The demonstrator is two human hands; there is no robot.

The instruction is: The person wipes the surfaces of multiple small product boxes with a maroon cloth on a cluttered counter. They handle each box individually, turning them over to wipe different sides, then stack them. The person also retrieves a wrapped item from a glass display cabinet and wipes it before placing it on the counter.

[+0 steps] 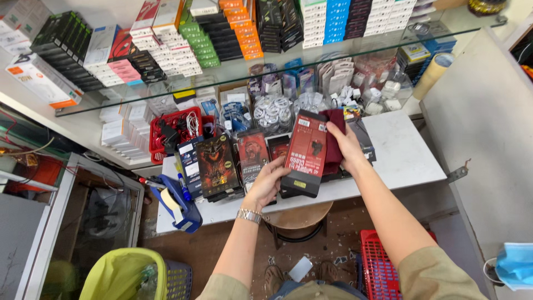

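Observation:
My left hand [267,183] grips the lower left edge of a flat red and black package [305,153], held upright over the white table [400,161]. My right hand [347,147] presses a dark red cloth [335,139] against the package's right side. A wristwatch [249,215] is on my left wrist. Several similar dark packages [217,165] lie in stacks on the table just left of my hands.
A blue tape dispenser [177,203] and a pen sit at the table's left end. A red basket [173,132] of cables stands behind. A glass shelf [233,69] holds rows of small boxes. A wooden stool [300,218], a red crate [380,266] and a lined bin [130,275] are below.

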